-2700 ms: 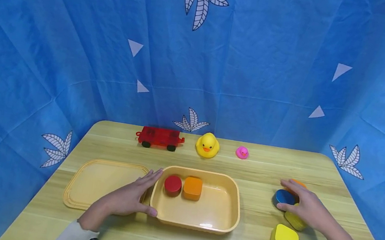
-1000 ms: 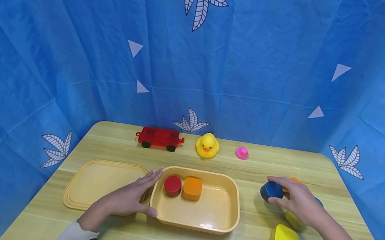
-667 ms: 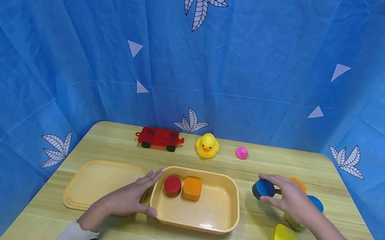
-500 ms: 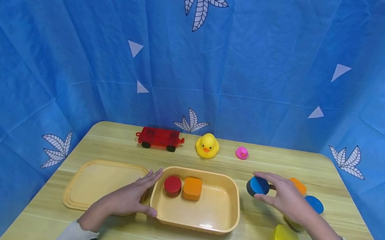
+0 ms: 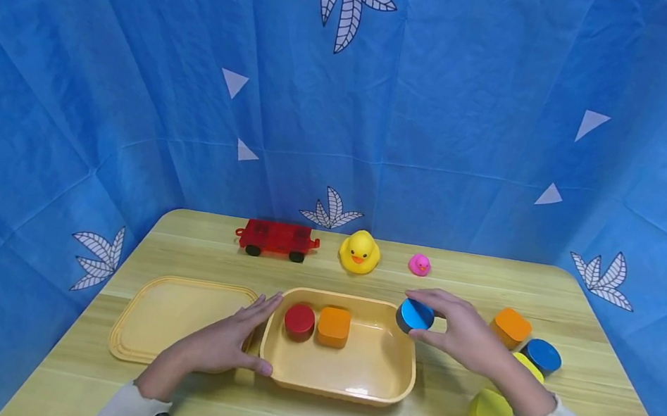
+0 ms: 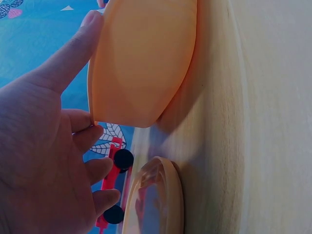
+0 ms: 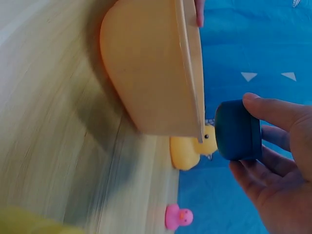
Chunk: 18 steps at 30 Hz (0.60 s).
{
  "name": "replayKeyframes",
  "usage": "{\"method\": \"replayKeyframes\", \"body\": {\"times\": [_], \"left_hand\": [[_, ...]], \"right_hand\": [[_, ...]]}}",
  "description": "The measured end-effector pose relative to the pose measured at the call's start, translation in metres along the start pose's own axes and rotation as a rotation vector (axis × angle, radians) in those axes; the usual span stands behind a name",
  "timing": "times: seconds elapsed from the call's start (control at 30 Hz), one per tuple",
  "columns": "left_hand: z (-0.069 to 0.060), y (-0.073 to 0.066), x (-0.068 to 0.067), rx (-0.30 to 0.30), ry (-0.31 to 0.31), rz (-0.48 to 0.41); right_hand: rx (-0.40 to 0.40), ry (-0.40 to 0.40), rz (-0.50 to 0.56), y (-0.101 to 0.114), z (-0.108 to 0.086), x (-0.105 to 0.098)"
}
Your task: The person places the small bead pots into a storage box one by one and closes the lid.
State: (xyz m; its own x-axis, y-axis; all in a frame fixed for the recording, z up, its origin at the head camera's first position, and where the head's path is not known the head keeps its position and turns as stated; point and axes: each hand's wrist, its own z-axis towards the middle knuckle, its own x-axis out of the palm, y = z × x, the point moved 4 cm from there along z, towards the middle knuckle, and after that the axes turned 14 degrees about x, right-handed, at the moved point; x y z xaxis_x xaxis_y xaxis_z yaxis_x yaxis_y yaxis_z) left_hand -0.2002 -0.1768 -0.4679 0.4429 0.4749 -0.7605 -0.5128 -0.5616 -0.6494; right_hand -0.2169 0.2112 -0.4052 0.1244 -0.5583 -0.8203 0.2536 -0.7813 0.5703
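An open light-orange box [image 5: 334, 388] stands mid-table, a red round block [image 5: 299, 322] and an orange square block [image 5: 333, 327] inside at its left. My right hand [image 5: 469, 335] pinches a blue round block [image 5: 414, 316] over the box's back right corner; the right wrist view shows this blue block [image 7: 237, 130] between thumb and fingers, beside the rim. My left hand [image 5: 220, 341] touches the box's left end with thumb and fingertips. In the left wrist view the left hand [image 6: 53, 136] has its thumb and a finger at the rim of the box [image 6: 141, 63], the other fingers loosely bent.
A flat lid [image 5: 179, 321] lies left of the box. Behind stand a red wagon [image 5: 276, 238], a yellow duck [image 5: 359, 252] and a small pink duck [image 5: 419, 265]. At right are an orange block [image 5: 511, 327], another blue block [image 5: 542, 356] and yellow blocks [image 5: 493, 415], partly behind the right arm.
My right hand has taken hold of the blue round block at the right, lifted it and carried it left to the box's edge. My left hand has stayed at the box.
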Motion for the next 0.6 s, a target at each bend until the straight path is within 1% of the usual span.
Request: {"method": "replayKeyframes", "body": {"times": [0.13, 0.4, 0.6], "left_hand": [[0.000, 0.000, 0.000, 0.002, 0.001, -0.002], [0.000, 0.001, 0.000, 0.001, 0.001, -0.006], [0.000, 0.002, 0.000, -0.005, -0.001, -0.014]], "right_hand": [[-0.014, 0.010, 0.030, 0.006, 0.004, 0.007], [-0.010, 0.078, 0.103, 0.016, 0.013, 0.027], [-0.030, 0.081, 0.085, 0.024, 0.018, 0.043]]}}
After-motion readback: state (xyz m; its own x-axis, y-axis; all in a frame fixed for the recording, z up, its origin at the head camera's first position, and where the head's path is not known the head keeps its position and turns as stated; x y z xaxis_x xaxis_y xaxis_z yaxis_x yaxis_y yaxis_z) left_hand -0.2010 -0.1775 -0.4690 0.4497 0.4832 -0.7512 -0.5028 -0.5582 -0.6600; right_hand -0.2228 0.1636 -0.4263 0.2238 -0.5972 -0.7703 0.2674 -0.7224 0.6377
